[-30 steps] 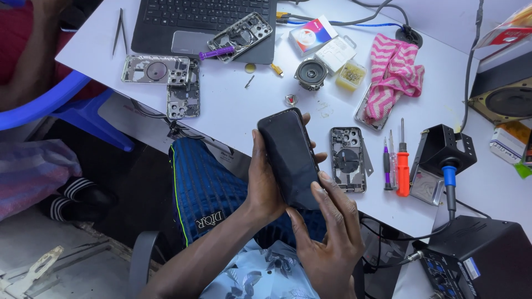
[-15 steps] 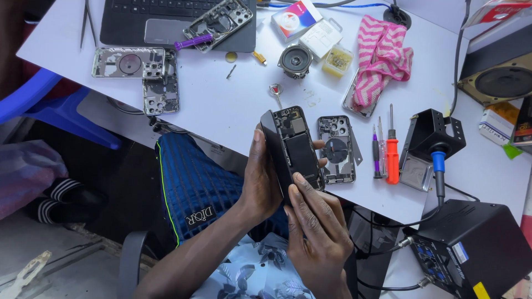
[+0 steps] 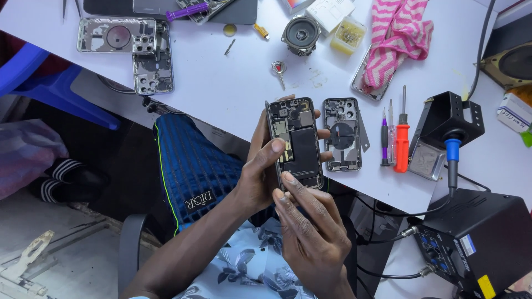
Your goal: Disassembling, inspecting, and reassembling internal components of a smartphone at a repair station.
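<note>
- Since a second ago the opened phone (image 3: 295, 141) has been turned over: then its dark back faced the camera, now its exposed inside with boards and a black battery shows. The view has also closed in on the table.
- A small white box (image 3: 331, 12) and a pale yellow square container (image 3: 348, 35) lie near the far edge of the white table (image 3: 221, 83), just left of a pink-and-white striped cloth (image 3: 396, 39). At the right edge sits a white carton (image 3: 514, 111) with dark print too small to make out; the black station box (image 3: 477, 243) below carries a pale label and a yellow sticker.
- The left hand (image 3: 260, 166) grips the phone along its left edge, thumb pressed on the inside, fingertips curling round the far side. The phone is held upright above the table's near edge, just left of an empty phone frame (image 3: 342, 134).
- The right hand (image 3: 310, 227) has its fingers gathered, fingertips touching the phone's lower left corner; whether they pinch a tool there cannot be told.
- A red screwdriver (image 3: 402, 138) lies right of the frame.
- The laptop (image 3: 233, 8) and the white box are cut off by the top edge.
</note>
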